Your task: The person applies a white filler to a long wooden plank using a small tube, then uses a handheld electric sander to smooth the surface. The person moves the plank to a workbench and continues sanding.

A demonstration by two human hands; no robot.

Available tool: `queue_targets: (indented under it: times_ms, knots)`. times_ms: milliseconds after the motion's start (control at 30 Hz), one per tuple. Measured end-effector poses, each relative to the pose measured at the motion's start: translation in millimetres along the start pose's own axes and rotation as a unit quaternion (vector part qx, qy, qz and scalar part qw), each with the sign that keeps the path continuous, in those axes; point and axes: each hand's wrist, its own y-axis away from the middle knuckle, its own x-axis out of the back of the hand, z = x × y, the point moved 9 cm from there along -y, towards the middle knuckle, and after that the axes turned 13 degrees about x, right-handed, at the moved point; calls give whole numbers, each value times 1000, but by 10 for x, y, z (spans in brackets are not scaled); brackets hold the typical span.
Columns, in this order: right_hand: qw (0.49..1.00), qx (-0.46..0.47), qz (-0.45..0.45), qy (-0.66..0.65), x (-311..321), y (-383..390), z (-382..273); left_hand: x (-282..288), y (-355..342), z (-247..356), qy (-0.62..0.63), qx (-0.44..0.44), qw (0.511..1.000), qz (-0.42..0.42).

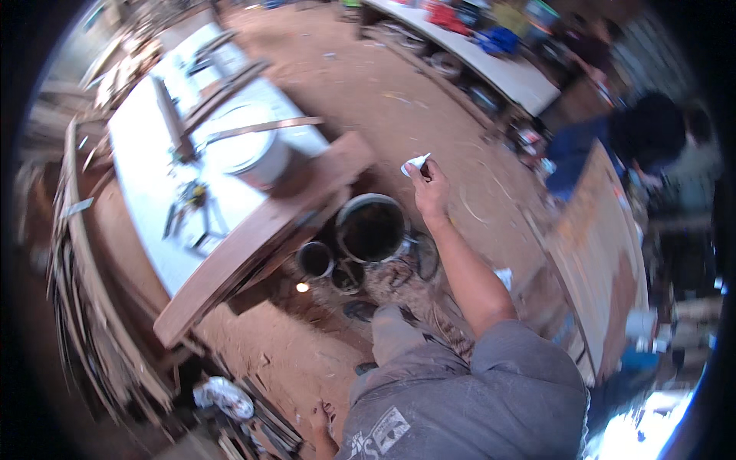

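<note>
My right hand point(431, 188) is held out ahead at the end of a stretched arm, above the dirt floor. Its fingers pinch a small white cone-shaped piece point(415, 163) with a pointed tip; its exact kind is unclear. Low beside my body hangs my left hand point(322, 416), small and blurred, so I cannot make out how its fingers lie or whether they hold anything. Left of my right hand is a large dark open-topped bucket point(371, 228) on the floor. A smaller dark container point(315, 259) stands beside it.
At left, a white-topped workbench point(142, 165) carries a white bucket point(257, 153), wood strips and tools. A thick curved plank point(253, 253) runs along its edge. Long boards point(100, 284) lean farther left. At right are a wooden panel point(594, 245) and a person point(586, 149).
</note>
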Motion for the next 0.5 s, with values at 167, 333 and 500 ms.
queue_targets:
  times_ms: [167,333,500]
  knots:
    - [944,-19,238,228,2483,171,402,-107,-4,1132,-43,-103,993,-25]
    - [789,131,471,373,6436,896,696,-874,-228,2036,-60,-167,980,-90]
    - [779,-49,407,475,6193,924,817,-697,316,2561,-22,-230,973,-16]
